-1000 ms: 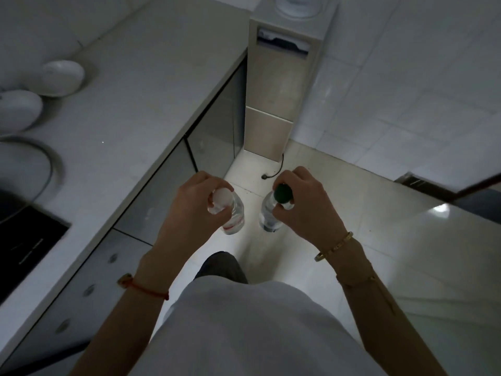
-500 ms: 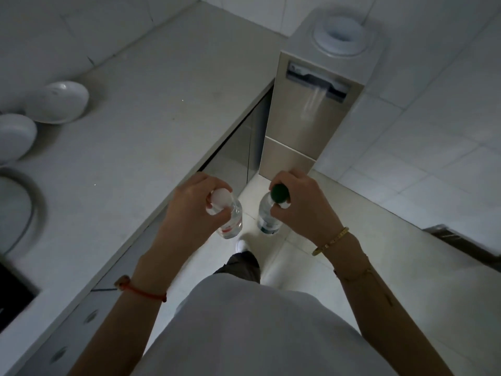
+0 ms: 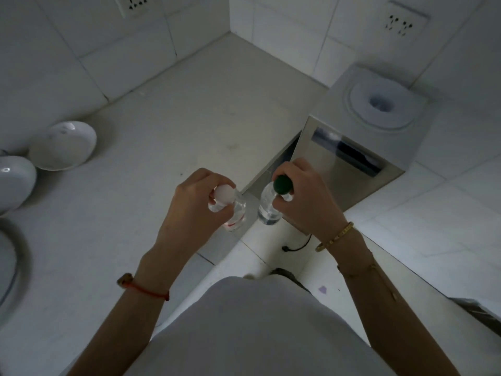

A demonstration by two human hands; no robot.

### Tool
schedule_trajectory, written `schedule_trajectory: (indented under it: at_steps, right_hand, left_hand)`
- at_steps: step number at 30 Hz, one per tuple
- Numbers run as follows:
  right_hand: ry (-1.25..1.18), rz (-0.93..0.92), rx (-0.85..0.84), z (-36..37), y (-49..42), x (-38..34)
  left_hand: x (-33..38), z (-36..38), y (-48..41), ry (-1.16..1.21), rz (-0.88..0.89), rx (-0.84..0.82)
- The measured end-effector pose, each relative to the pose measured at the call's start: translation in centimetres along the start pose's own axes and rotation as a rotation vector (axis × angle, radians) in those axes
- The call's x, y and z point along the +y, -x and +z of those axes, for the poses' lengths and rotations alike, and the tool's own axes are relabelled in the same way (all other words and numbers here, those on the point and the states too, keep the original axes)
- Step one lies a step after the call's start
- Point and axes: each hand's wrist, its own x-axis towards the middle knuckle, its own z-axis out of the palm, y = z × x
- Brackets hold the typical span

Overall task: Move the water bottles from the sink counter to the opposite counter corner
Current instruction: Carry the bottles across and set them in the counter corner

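My left hand (image 3: 189,210) grips a clear water bottle with a white cap (image 3: 235,213) by its neck; the bottle hangs upright over the front edge of the white counter (image 3: 176,126). My right hand (image 3: 306,202) holds a second clear bottle with a green cap (image 3: 268,210) the same way, just right of the first, over the gap beyond the counter's edge. The two bottles are close together but apart. The counter's far corner lies ahead of both hands, where two tiled walls meet.
Two white bowls (image 3: 63,145) lean at the counter's left against the wall. A round sink rim (image 3: 13,264) shows at the far left. A steel water dispenser (image 3: 360,137) stands right of the counter's end. A black cord (image 3: 295,246) lies on the floor.
I have walked forward along the counter with both bottles held in front of me. The far corner, the wall sockets and the dispenser's top have come fully into view.
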Motion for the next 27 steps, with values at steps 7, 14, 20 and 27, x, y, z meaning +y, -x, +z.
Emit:
schedule_trajectory:
  at_steps: [7, 14, 20, 27]
  right_hand:
    - [-0.023, -0.066, -0.066, -1.0, -9.3, 3.0]
    - [-0.053, -0.17, -0.159, -2.6, -18.9, 5.6]
    - [-0.048, -0.291, -0.191, -3.7, -27.7, 7.6]
    - [-0.064, -0.329, -0.191, -3.6, -37.2, 9.5]
  left_hand:
    - [-0.5, 0.8, -8.1, -0.013, -0.054, 0.055]
    - [-0.6, 1.7, -16.0, -0.021, -0.194, 0.153]
    - [-0.5, 2.6, -23.2, -0.017, -0.258, 0.259]
    - [-2.5, 3.5, -31.2, 0.002, -0.305, 0.338]
